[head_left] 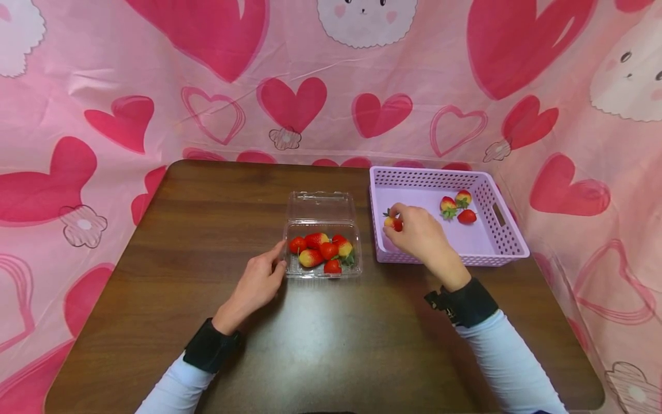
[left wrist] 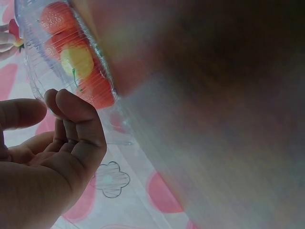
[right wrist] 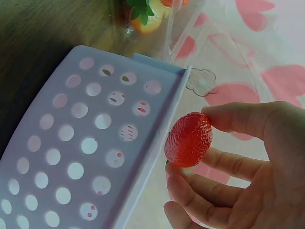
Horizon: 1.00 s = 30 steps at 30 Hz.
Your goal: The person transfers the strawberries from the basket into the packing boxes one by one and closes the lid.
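My right hand (head_left: 421,233) pinches a strawberry (right wrist: 189,139) between thumb and fingers, over the left part of a lilac basket (head_left: 450,260). Red flesh shows in the right wrist view, while the head view gives a yellowish part and green leaves. On the left, the fingertips of my left hand (head_left: 261,275) touch the left wall of a clear plastic clamshell box (head_left: 320,214), its lid laid back. Several strawberries (head_left: 328,250) lie inside the box. The left thumb and fingers are bent beside the wall in the left wrist view, without a clear grip.
Three more strawberries (head_left: 467,217) sit in the right half of the basket, whose perforated walls stand up around them. Box and basket rest side by side on a dark wooden table (head_left: 217,201). Pink heart-patterned cloth (head_left: 295,52) hangs behind and beside the table.
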Motion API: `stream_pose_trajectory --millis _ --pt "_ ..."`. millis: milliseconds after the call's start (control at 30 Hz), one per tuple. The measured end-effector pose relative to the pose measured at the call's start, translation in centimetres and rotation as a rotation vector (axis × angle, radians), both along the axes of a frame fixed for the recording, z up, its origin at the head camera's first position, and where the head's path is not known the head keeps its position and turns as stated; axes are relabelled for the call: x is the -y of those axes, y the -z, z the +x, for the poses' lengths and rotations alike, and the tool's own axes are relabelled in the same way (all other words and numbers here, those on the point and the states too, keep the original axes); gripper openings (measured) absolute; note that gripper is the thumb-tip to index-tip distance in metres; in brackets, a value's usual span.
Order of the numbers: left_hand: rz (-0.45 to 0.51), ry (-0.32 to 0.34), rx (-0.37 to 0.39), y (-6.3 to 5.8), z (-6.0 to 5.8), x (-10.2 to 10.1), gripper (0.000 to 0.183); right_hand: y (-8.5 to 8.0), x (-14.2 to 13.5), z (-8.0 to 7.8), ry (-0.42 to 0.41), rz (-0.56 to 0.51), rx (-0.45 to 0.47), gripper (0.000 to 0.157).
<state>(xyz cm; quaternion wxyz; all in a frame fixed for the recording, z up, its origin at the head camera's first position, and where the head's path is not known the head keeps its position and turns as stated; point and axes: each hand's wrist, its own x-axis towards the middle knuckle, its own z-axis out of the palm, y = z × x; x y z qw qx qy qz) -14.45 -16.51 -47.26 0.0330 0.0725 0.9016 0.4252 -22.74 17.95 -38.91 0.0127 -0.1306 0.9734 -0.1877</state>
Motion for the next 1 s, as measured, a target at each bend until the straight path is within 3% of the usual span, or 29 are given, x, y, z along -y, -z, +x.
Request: stream_pose_trajectory --millis 400,1000 --pt "-0.002 0.003 -0.005 0.0 0.0 0.0 0.055 -0.4 0.8 0.4 -0.036 -0.007 -0.060 0.027" --pt "-0.014 0.000 -0.011 0.0 0.0 -0.1 0.055 -1.0 2.6 1.1 -0.062 -0.047 -0.030 0.031"
